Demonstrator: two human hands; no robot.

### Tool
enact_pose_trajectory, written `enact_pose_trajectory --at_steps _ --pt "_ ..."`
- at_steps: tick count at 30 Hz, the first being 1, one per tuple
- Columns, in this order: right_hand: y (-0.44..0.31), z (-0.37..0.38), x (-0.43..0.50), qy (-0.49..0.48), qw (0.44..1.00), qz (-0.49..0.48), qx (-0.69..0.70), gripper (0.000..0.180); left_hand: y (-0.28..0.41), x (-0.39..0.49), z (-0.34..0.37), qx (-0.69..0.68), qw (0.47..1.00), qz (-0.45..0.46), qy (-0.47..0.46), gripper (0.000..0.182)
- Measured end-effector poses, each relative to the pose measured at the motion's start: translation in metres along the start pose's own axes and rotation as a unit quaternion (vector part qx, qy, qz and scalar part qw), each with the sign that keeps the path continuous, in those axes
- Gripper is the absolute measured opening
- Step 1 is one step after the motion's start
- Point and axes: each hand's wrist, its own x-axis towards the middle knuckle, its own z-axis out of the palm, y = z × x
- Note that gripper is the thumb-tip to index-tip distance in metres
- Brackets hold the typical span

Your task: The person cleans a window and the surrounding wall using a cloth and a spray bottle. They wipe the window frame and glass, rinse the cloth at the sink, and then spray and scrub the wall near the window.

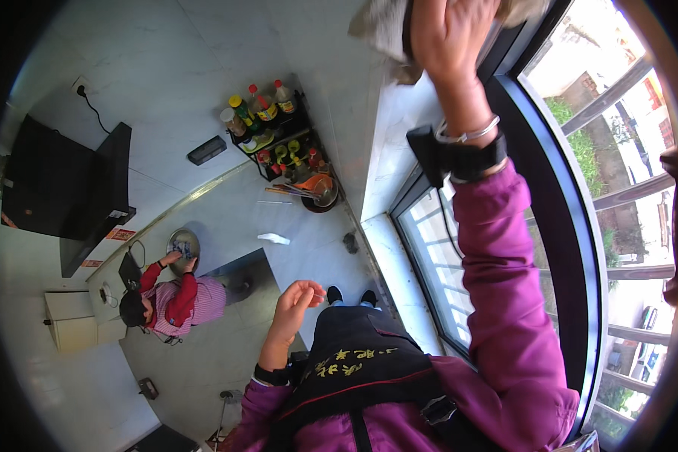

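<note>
My right hand (pixel 452 39) is raised to the top of the view and pressed over a grey-beige cloth (pixel 384 28). The cloth sits high by the dark window frame (pixel 503 51), and parts of it stick out on both sides of my hand. A metal bangle (pixel 469 134) and a black strap circle that wrist. Lower down, my left hand (pixel 296 308) hangs in front of my dark apron (pixel 367 353), its fingers loosely bent with nothing visible in them. My dark shoes (pixel 334 295) stand on the pale countertop (pixel 316 254) beside the window sill.
A black rack (pixel 282 133) of condiment bottles stands in the corner, with bowls and an orange strainer (pixel 316 183) beside it. White tissue (pixel 274 239) and a dark rag (pixel 350 243) lie on the counter. At left, another person (pixel 175 308) works at a metal basin (pixel 191 234) below a range hood (pixel 73 175).
</note>
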Motion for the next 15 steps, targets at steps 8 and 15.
enact_pose_trajectory --at_steps 8,15 --pt "-0.077 0.006 -0.373 -0.165 0.808 0.566 0.015 0.073 0.002 -0.007 -0.021 0.063 0.998 -0.025 -0.002 0.020" --pt "-0.104 0.002 -0.190 -0.100 0.888 0.430 0.127 0.067 0.019 0.037 -0.030 0.123 0.989 -0.046 -0.061 0.020"
